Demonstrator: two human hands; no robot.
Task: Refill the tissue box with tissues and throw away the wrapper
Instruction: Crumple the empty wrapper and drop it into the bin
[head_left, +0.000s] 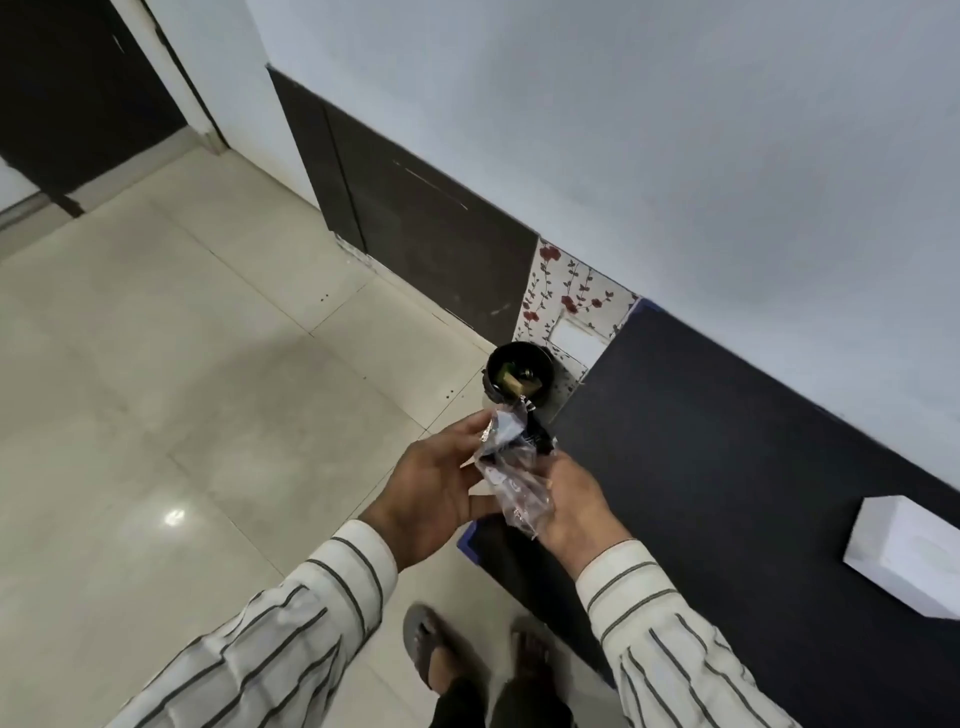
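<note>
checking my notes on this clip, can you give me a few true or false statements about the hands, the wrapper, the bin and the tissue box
1. Both hands hold the crumpled wrapper. True: the left hand and right hand both grip it.
2. The wrapper already lies in the bin. False: it is held above and short of the bin.
3. The bin is empty. False: some scraps show inside it.
4. The white tissue box sits on the dark table. True.
5. The bin stands on the table. False: it stands on the floor beside the table.
</note>
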